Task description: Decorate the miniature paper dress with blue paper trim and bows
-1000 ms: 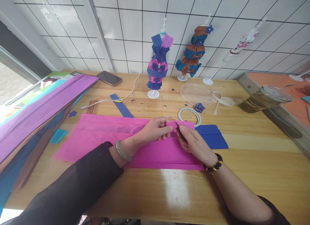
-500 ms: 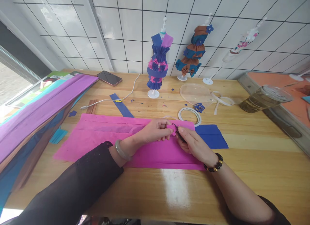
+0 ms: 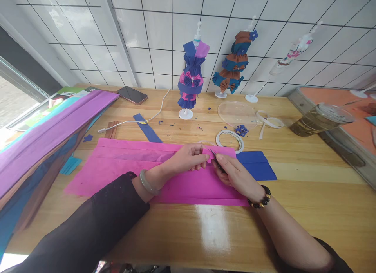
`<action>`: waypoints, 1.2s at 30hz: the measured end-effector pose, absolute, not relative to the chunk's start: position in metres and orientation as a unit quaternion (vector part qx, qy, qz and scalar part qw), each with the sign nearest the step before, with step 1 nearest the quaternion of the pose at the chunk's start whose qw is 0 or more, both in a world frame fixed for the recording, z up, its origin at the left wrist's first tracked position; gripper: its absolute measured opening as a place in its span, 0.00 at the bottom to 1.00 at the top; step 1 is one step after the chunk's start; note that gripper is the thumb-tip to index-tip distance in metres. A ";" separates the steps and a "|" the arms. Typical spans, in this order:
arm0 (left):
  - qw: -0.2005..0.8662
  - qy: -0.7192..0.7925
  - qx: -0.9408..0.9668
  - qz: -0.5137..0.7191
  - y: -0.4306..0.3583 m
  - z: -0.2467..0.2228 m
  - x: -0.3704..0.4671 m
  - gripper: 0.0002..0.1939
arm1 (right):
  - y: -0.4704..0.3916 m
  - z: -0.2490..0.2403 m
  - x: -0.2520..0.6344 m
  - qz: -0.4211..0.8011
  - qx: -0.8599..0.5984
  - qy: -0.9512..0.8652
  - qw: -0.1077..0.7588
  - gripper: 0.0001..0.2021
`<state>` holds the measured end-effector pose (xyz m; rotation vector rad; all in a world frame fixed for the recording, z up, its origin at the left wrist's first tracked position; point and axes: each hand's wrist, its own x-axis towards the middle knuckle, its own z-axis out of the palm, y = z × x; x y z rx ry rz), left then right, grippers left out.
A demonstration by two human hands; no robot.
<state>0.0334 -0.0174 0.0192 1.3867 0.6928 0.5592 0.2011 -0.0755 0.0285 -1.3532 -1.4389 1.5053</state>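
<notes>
Between thumb and fingers of my left hand [image 3: 192, 157] is a small pink paper piece [image 3: 209, 156] with a partly curved outline. My right hand [image 3: 233, 172] is closed round small dark scissors [image 3: 217, 161], mostly covered by the fingers; their tips meet the right side of the piece. Both hands are over a large pink sheet of crepe paper [image 3: 182, 190] lying across the table. A folded dark blue paper [image 3: 257, 165] sticks out from its right end. Just beyond my right hand, a roll of double-sided tape [image 3: 230, 142] lies flat.
Miniature dress forms in paper outfits [image 3: 190, 81] [image 3: 233, 65] stand by the tiled wall. A lidded cup of dark drink [image 3: 320, 119] leans at the right. Purple paper strips [image 3: 64, 128], a phone [image 3: 132, 95] and a white cable [image 3: 155, 112] are at the left.
The small pink piece has turned slightly between my left fingers, and the scissor tips have shifted a little against it. Both arms stay nearly in place.
</notes>
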 end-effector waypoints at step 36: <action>0.542 0.301 0.665 0.416 -0.017 0.016 0.037 0.07 | -0.075 0.033 0.205 0.500 -0.524 -0.617 0.309 0.19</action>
